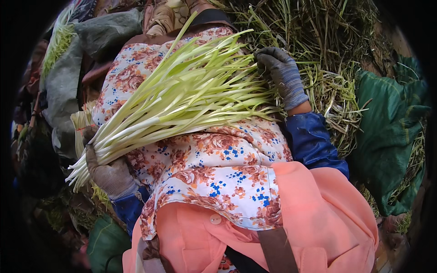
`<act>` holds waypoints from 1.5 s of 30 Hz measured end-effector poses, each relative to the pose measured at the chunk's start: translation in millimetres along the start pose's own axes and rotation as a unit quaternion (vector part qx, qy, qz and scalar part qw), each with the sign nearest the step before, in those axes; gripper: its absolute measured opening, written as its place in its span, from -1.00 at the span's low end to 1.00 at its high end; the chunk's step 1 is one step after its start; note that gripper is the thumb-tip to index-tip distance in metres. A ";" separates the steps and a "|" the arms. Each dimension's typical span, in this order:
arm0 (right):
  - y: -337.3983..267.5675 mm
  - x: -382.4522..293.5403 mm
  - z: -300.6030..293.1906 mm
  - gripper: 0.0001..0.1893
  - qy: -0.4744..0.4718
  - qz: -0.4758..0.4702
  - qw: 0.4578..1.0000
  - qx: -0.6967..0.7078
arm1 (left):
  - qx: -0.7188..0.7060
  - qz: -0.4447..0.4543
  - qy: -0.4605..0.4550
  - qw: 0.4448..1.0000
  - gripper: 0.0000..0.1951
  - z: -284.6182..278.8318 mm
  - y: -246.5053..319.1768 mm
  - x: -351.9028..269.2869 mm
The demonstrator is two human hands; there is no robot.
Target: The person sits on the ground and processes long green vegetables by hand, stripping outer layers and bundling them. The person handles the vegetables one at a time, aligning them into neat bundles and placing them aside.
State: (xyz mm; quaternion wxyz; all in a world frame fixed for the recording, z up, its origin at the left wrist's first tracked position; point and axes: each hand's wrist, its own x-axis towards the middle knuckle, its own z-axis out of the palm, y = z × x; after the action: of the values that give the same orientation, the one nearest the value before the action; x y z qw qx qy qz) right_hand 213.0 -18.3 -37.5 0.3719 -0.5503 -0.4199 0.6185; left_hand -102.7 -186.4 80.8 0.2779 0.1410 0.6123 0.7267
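Note:
A large bunch of pale yellow-green leafy stalks, like blanched chives (191,92), lies across the floral apron (218,146) on my lap. My left hand (109,167), in a soiled knit work glove, grips the white stem ends at the lower left. At the leaf tips on the right is my right hand (280,73), in a grey-blue coated glove. Its fingers are curled, with the fingertips partly hidden; whether they pinch any leaf tips is unclear.
Loose green and dry stalks (307,30) are heaped at the upper right. A green woven sack (385,136) lies on the right. At the upper left, another bunch of stalks (58,47) rests by grey cloth (63,99). A tied pale bundle (79,129) stands beyond my left hand.

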 end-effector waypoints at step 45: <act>-79.7 -46.7 -75.8 -0.72 0.005 -0.332 0.943 0.003 | -0.345 -0.118 -0.400 0.841 -0.62 90.3 48.7 51.8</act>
State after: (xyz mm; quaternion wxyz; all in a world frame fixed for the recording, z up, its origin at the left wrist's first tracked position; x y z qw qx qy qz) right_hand 293.7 -23.4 50.6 0.5599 -0.3813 -0.5753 0.4584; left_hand -106.5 -87.9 139.9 0.6128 0.2415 0.1696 0.7331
